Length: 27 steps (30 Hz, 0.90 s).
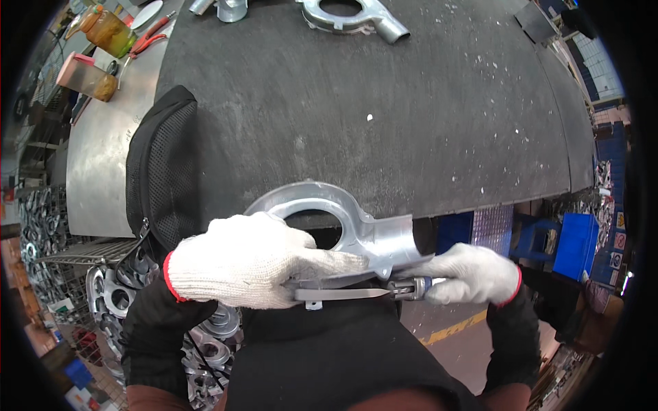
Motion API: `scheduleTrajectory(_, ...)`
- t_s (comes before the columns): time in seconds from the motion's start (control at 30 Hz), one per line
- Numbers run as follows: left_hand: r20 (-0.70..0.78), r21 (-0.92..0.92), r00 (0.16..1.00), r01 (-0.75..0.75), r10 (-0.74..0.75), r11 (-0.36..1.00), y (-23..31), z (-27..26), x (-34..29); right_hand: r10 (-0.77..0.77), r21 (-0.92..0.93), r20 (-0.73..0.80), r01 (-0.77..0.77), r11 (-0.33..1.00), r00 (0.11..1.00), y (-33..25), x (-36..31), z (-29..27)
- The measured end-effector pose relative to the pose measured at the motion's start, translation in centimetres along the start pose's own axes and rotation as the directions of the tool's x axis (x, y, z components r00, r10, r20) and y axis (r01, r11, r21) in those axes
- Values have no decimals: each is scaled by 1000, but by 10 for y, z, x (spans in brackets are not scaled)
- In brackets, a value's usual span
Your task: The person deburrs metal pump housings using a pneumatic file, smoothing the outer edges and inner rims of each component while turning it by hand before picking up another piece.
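A silvery cast-metal housing point(391, 240), ring-shaped with a wide spout to the right, is held at the near edge of the dark table. My left hand point(247, 264), in a white knit glove with a red cuff, is closed over its left and near side. My gloved right hand point(473, 275) grips the clamp-like metal handle end of a flat file point(343, 294). The file's grey blade points left along the housing's near edge, below my left fingers. Whether the blade touches the metal I cannot tell.
On the dark tabletop point(295, 109) lie a black mesh-sided bag point(161, 171) and, at the far edge, another housing point(343, 17). Red-handled pliers point(147, 42) and jars point(106, 34) stand far left. Cast parts point(116, 298) fill a wire basket at lower left; a blue bin point(576, 246) is right.
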<state>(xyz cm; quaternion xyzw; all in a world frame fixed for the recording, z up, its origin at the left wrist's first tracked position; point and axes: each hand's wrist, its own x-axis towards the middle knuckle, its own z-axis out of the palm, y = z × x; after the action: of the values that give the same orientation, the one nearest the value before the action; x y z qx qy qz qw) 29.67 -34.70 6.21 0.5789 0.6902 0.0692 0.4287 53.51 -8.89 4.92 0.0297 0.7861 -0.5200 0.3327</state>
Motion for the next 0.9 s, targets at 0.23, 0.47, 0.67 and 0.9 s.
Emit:
scheduleTrajectory(0.23,98,201,977,-205,188,958,3,22,8,367,46,427,-425,904,826,-7,21,-9)
scheduleTrajectory(0.47,17,218,975,-219,221,951,2,39,5,311,-13,281,-320,947,908,-22,1,-18)
scheduleTrajectory(0.67,79,213,985,-168,154,963,10,37,10,406,-89,291,-398,913,866,-27,11,-13)
scheduleTrajectory(0.9,90,179,989,-132,117,975,10,41,9,424,-254,376,-348,902,824,-37,11,-23)
